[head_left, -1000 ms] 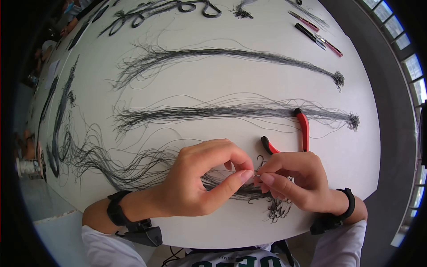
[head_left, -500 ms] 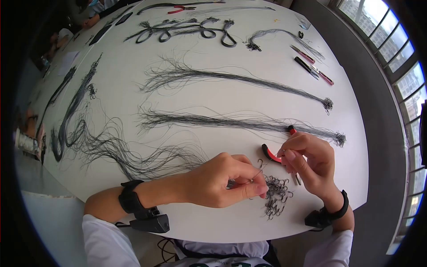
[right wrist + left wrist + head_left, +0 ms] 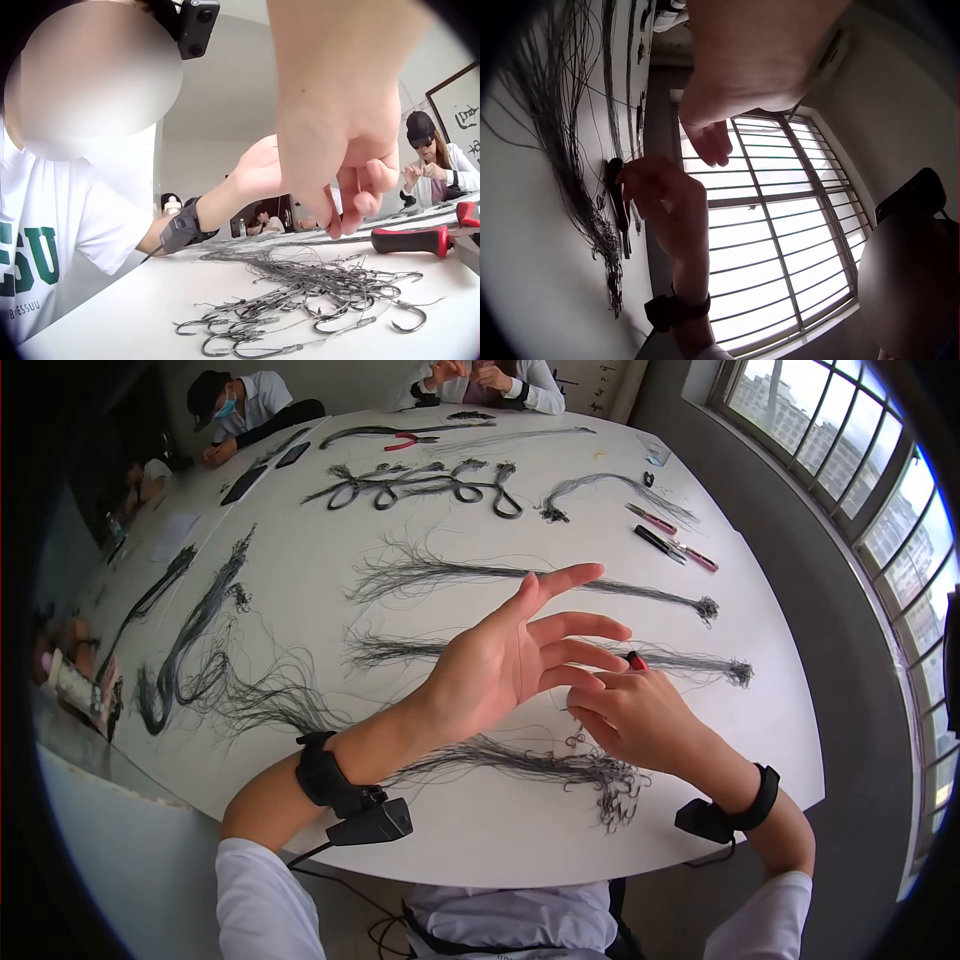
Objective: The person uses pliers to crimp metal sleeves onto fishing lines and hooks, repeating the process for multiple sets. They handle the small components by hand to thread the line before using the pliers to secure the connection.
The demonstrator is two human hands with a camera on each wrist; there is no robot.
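Observation:
My left hand is raised above the table, palm turned up and fingers spread, with a thin dark line lying across the palm. Just right of its fingertips, my right hand has thumb and fingers curled together in a pinch on the thin line; the fingertips are partly hidden. Below both hands, a bundle of dark strands ends in a tangle of hooks. The right wrist view shows these hooks under my right hand. Red-and-black pliers lie beside them, mostly covered in the head view.
Two more strand bundles lie across the table beyond my hands. Looped bundles and small cutters are farther back. Wavy strands cover the left side. Two people sit at the far side; windows stand at right.
The head view has tilted up. My left hand has gone from a pinch near the hooks to spread fingers, palm up. My right hand has turned downward, its fingers still curled.

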